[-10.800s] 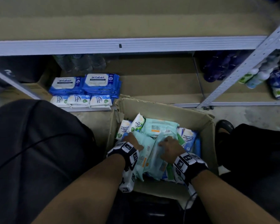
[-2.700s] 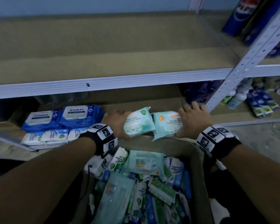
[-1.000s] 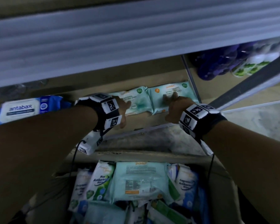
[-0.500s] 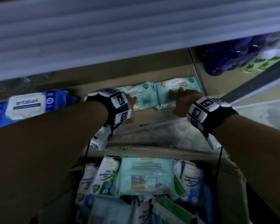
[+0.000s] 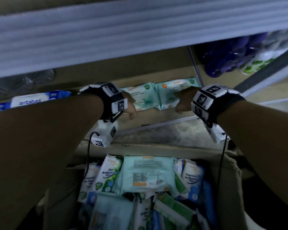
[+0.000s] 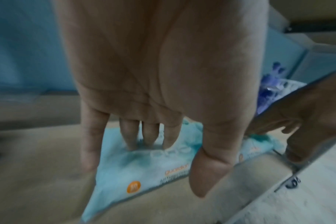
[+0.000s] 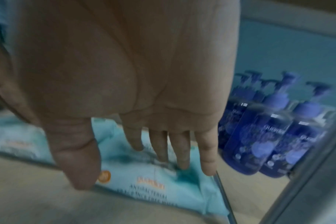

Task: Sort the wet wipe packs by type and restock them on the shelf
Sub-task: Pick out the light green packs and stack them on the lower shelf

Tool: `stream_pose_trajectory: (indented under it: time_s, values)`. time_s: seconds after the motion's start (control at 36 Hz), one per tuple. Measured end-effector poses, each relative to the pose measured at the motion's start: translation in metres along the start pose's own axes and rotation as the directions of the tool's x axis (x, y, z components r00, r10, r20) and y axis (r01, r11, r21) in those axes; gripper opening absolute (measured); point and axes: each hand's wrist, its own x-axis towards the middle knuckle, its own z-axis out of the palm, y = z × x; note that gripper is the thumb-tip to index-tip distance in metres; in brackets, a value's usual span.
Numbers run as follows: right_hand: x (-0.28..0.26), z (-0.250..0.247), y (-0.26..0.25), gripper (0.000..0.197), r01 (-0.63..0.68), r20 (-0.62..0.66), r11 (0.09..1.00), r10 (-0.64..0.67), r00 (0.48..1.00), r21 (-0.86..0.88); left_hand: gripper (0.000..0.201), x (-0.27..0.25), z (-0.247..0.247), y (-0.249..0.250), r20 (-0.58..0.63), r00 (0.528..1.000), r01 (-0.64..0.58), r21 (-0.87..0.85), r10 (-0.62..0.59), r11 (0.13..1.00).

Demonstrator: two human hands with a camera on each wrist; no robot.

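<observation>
Left hand [image 5: 130, 107]: reaching under the upper shelf beam, fingers [image 6: 148, 136] extended and pressing down on the left teal Guardian pack [image 5: 140, 97]; thumb hanging free in front of the pack's near edge, gripping nothing.
Right hand [image 5: 184, 103]: lying open with straight fingers [image 7: 180, 151] spread over the right teal Guardian pack [image 5: 175, 92]; thumb resting at the pack's front edge beside the orange roundel.
Teal packs: lying flat, side by side and touching, on the lower shelf board [image 5: 156, 117], the right one sitting against the thin metal divider [image 5: 194, 63].
Antabax packs [image 5: 30, 100]: blue-and-white, standing on the same shelf level well to the left of the left hand.
Pump bottles [image 7: 274, 136]: dark blue, standing in the next bay, beyond the divider.
Cardboard box [image 5: 229, 180]: sitting open on the floor below the arms, holding a jumble of wipe packs, with a teal Guardian pack [image 5: 148, 173] lying back-side up on top and pine antibacterial packs [image 5: 108, 175] standing beside it.
Upper shelf beam [image 5: 140, 34]: blurred, spanning the top of the head view.
</observation>
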Motion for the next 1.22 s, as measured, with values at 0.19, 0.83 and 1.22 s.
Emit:
stream_pose_trajectory:
  time_s: [0.19, 0.83, 1.22]
  values:
    - [-0.068, -0.011, -0.009, 0.054, 0.036, -0.2, 0.999, -0.04, 0.979, -0.024, 0.067, -0.053, 0.001, -0.014, -0.383, 0.924, -0.04, -0.134, -0.015, 0.99]
    - [-0.258, 0.069, -0.064, 0.039, 0.067, -0.161, 0.975, -0.033, 0.986, 0.21, 0.023, -0.209, 0.164, 0.02, -0.539, 0.841, -0.225, -0.436, -0.052, 0.871]
    - [-0.254, 0.165, -0.1, 0.048, 0.101, -0.049, 0.974, -0.093, 0.994, 0.205, 0.057, -0.17, 0.302, 0.013, -0.207, 0.919, 0.126, -0.651, -0.335, 0.749]
